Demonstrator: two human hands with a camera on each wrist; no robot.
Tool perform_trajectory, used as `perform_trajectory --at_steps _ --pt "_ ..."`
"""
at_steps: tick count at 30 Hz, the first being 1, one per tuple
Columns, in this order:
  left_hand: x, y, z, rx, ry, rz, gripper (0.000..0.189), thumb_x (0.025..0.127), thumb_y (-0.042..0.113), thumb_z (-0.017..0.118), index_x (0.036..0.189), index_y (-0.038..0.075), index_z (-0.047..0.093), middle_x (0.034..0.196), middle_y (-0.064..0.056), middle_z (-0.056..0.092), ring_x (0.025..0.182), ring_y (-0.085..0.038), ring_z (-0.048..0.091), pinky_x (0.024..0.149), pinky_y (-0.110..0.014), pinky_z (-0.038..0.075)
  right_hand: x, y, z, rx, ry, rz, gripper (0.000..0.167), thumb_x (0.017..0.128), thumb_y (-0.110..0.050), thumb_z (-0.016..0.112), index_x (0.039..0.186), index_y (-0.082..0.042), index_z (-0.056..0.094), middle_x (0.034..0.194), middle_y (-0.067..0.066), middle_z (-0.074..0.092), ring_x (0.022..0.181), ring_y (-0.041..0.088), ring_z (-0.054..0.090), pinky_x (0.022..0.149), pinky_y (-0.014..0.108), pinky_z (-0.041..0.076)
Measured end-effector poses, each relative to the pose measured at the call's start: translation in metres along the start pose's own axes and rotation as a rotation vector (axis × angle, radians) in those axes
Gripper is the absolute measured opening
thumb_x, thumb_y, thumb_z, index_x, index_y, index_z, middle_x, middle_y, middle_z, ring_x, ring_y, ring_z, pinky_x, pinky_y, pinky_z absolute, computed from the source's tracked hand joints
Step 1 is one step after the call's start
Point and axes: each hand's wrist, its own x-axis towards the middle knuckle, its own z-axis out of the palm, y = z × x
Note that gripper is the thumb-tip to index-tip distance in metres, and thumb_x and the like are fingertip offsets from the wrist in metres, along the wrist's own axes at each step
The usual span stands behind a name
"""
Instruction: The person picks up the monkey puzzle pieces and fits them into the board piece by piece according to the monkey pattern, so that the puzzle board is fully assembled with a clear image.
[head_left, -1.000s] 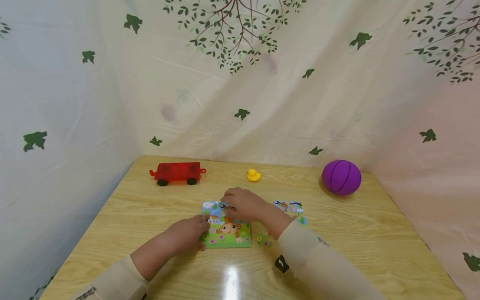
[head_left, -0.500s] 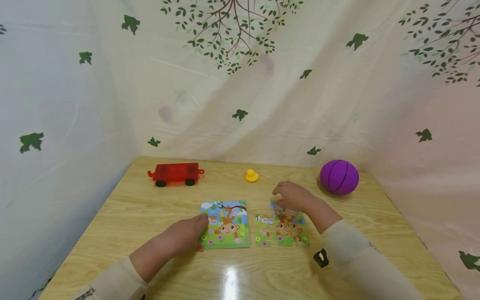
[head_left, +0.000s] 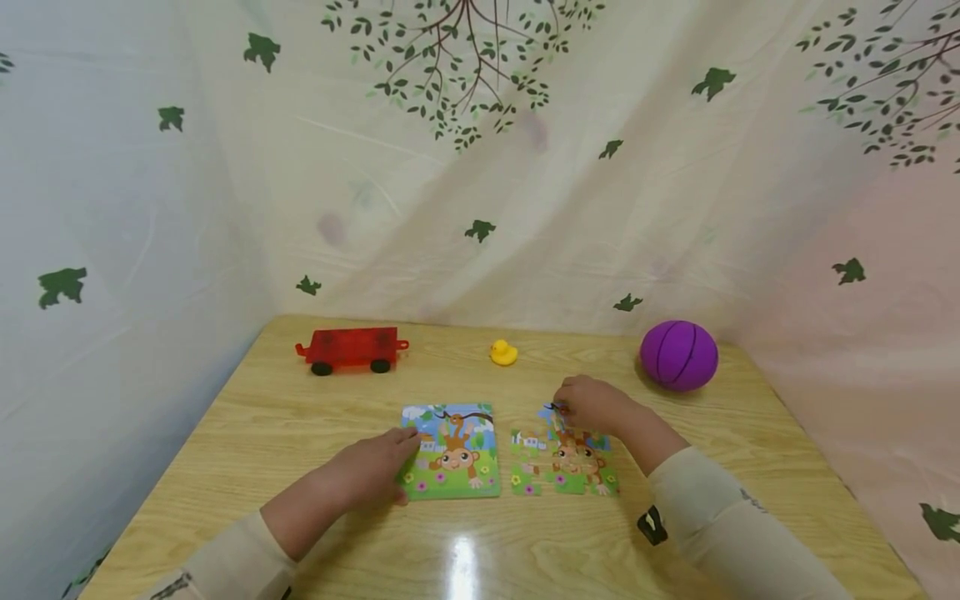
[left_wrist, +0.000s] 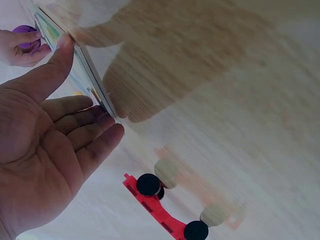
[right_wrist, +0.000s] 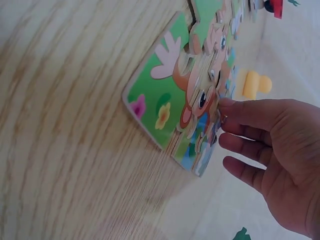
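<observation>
A finished-looking monkey picture board (head_left: pixel 457 458) lies flat on the wooden table. My left hand (head_left: pixel 372 468) rests at its left side, thumb and fairly straight fingers touching the edge; the left wrist view shows the palm (left_wrist: pixel 37 145) beside that edge. To the right lie several jigsaw pieces (head_left: pixel 581 467) of the same monkey picture, partly joined, with gaps between some. My right hand (head_left: pixel 600 406) is at the far edge of these pieces. Its thumb and forefinger (right_wrist: pixel 250 112) pinch a puzzle piece there, mostly hidden by the fingers.
Along the back of the table stand a red toy wagon (head_left: pixel 352 347), a yellow rubber duck (head_left: pixel 504 352) and a purple ball (head_left: pixel 678 356). A pale cloth with leaf prints (head_left: pixel 480 230) hangs behind and at both sides.
My right hand has moved right, from over the picture board to the loose pieces, then lowered its fingers onto a piece. My left hand has stayed at the board's edge.
</observation>
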Motion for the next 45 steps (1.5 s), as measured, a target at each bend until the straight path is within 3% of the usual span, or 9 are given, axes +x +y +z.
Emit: perform_trajectory --at_steps 7,14,20,25,36,41,45 --pt "0.002 -0.001 0.000 0.068 -0.023 -0.009 0.080 0.077 0.035 0.082 0.144 0.004 0.048 0.155 -0.013 0.039 0.138 -0.036 0.043 0.106 -0.051 0.043 -0.003 -0.002 -0.001 -0.060 0.042 -0.049 0.007 0.092 -0.017 0.069 0.086 -0.012 0.067 0.079 -0.003 0.051 0.072 0.013 0.041 0.064 0.028 0.038" --pt "0.002 0.001 -0.003 0.078 -0.020 -0.018 0.080 0.077 0.033 0.083 0.143 0.004 0.049 0.154 -0.014 0.040 0.135 -0.038 0.046 0.104 -0.051 0.044 -0.001 0.000 -0.004 -0.048 0.085 -0.074 0.025 0.090 -0.017 0.066 0.070 -0.017 0.053 0.074 -0.004 0.045 0.067 0.011 0.038 0.061 0.027 0.035" --pt "0.002 0.006 -0.007 0.090 -0.041 -0.030 0.078 0.078 0.032 0.082 0.143 0.003 0.049 0.154 -0.015 0.040 0.136 -0.038 0.045 0.106 -0.050 0.043 0.006 -0.008 -0.012 -0.016 0.131 -0.092 0.017 0.091 -0.018 0.064 0.075 -0.018 0.058 0.077 -0.003 0.051 0.066 0.009 0.040 0.060 0.025 0.039" --pt "0.002 0.008 -0.009 0.094 -0.059 -0.045 0.078 0.079 0.031 0.081 0.143 0.003 0.048 0.154 -0.014 0.039 0.137 -0.037 0.044 0.108 -0.049 0.042 0.019 -0.025 -0.021 -0.037 0.138 -0.117 0.008 0.092 -0.023 0.066 0.088 -0.017 0.067 0.086 -0.001 0.059 0.071 0.009 0.045 0.066 0.026 0.044" --pt "0.004 0.008 -0.008 0.100 -0.060 -0.041 0.079 0.078 0.033 0.081 0.144 0.003 0.048 0.154 -0.014 0.040 0.137 -0.037 0.044 0.108 -0.048 0.042 0.056 -0.080 -0.019 -0.077 0.066 -0.138 0.017 0.095 -0.028 0.062 0.106 -0.018 0.069 0.094 -0.004 0.056 0.077 0.009 0.045 0.068 0.026 0.044" --pt "0.005 0.008 -0.006 0.117 -0.049 -0.039 0.079 0.078 0.034 0.082 0.143 0.003 0.050 0.153 -0.014 0.041 0.136 -0.037 0.046 0.107 -0.048 0.043 0.071 -0.103 -0.014 -0.084 0.044 -0.190 0.020 0.095 -0.030 0.063 0.109 -0.016 0.069 0.093 -0.005 0.054 0.078 0.010 0.045 0.069 0.025 0.043" --pt "0.006 0.008 -0.006 0.129 -0.049 -0.036 0.079 0.078 0.035 0.082 0.142 0.003 0.050 0.153 -0.014 0.042 0.135 -0.037 0.047 0.106 -0.047 0.044 0.078 -0.116 -0.008 -0.098 0.031 -0.211 0.019 0.094 -0.033 0.066 0.104 -0.017 0.068 0.091 -0.006 0.052 0.078 0.010 0.044 0.069 0.025 0.041"
